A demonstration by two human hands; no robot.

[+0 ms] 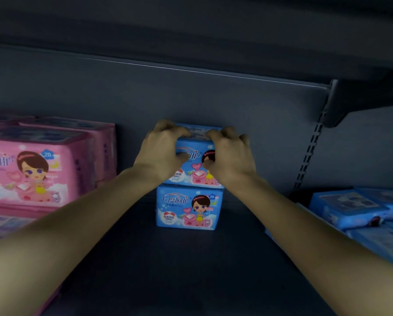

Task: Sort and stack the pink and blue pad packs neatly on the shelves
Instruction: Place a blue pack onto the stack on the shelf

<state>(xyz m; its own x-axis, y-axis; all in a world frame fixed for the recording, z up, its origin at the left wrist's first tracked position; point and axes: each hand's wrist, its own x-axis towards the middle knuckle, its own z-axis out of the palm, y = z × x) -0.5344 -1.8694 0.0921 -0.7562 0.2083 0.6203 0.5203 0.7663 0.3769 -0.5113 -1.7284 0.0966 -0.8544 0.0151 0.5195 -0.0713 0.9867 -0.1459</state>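
- Blue pad pack [193, 147] sits at frame centre, stacked squarely on a second blue pack [188, 207] on the dark shelf [191, 270].
- I see the left hand [162, 151] and right hand [230, 156] both gripping the top pack — fingers curled over its upper edge, thumbs on its front face.
- Pink packs [31, 172] stand stacked at frame left; more blue packs [350, 208] lie flat at the right edge.

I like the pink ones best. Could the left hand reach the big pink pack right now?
Probably yes, once it lets go. The left hand grips the top blue pack, and only bare shelf lies between it and the pink pack.
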